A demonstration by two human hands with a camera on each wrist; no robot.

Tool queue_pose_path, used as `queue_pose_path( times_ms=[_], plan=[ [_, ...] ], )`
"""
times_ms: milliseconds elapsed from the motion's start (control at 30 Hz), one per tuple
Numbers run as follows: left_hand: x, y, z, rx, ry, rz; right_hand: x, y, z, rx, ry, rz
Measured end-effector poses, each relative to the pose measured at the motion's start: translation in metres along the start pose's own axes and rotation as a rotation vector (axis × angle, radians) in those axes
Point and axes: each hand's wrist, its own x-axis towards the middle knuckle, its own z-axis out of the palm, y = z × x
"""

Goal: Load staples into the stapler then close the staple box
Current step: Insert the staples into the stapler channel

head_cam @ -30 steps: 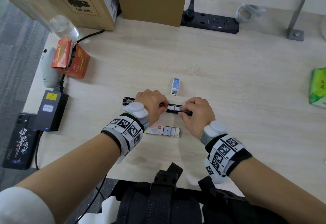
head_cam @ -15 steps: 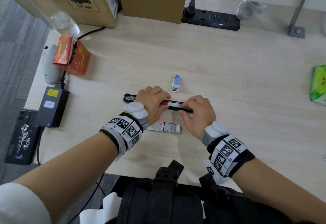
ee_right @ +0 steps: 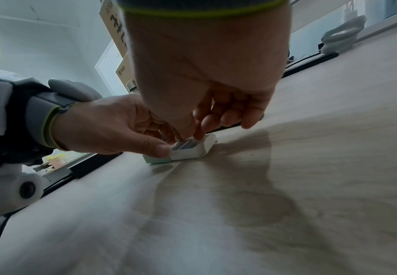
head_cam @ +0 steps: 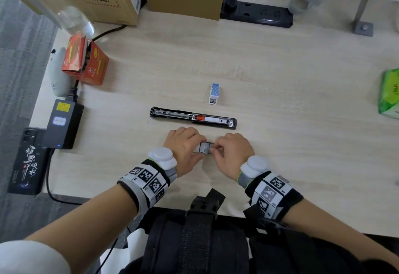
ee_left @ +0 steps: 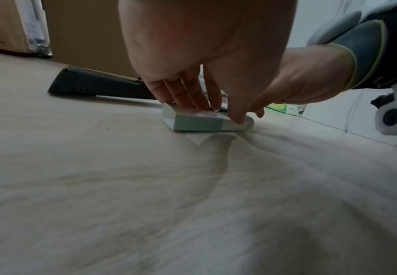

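**Two hands on the staple box, stapler lying open behind**

Both sets of fingers are working the small staple box (head_cam: 203, 148) at the near edge of the table (head_cam: 280, 83). Left hand (head_cam: 183, 150): thumb pressed against the box's near side, fingers (ee_left: 188, 96) laid along the top, clamping the sleeve in place. Right hand (head_cam: 232, 152): thumb and forefinger pinched together at the open end, right at the grey staple strips (ee_right: 185, 144) showing in the tray; whether a strip is actually caught between them, I cannot tell. The other right fingers hang curled, clear of the table.

Just beyond the hands lies the stapler (head_cam: 193, 118), folded out flat, channel exposed, orange pusher partway along. A little blue-dotted box (head_cam: 214, 93) stands further back.

The risks, as I judge them: a strip snapping if pinched at one end and levered up, or the light box skidding and spilling if the left thumb slackens.
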Motion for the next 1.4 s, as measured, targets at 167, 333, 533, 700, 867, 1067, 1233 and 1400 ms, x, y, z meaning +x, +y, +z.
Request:
queue_pose_path(
  times_ms=[167, 333, 533, 700, 867, 1067, 1233, 1400],
  plan=[
    [0.007, 0.001, 0.004, -0.005, -0.020, -0.063, 0.004, -0.009, -0.003, -0.092, -0.072, 0.050],
    [0.009, 0.000, 0.005, -0.008, -0.033, -0.081, 0.007, -0.016, -0.003, -0.141, -0.123, 0.075],
    [0.009, -0.003, 0.007, -0.004, -0.023, -0.070, 0.013, -0.024, -0.005, -0.184, -0.172, 0.152],
    [0.009, -0.004, 0.007, 0.001, -0.015, -0.061, 0.015, -0.023, -0.008, -0.095, -0.210, 0.235],
    [0.007, 0.000, 0.002, 0.000, -0.037, -0.006, 0.013, -0.011, -0.014, 0.075, -0.164, 0.266],
    [0.014, 0.011, -0.012, -0.070, 0.043, 0.080, 0.014, -0.001, -0.028, 0.347, -0.159, 0.222],
    [0.019, 0.008, -0.020, -0.202, -0.009, 0.033, 0.015, -0.003, -0.040, 0.446, -0.287, 0.197],
    [0.020, 0.007, -0.024, -0.331, -0.062, 0.001, 0.013, 0.001, -0.041, 0.508, -0.323, 0.235]
  ],
)
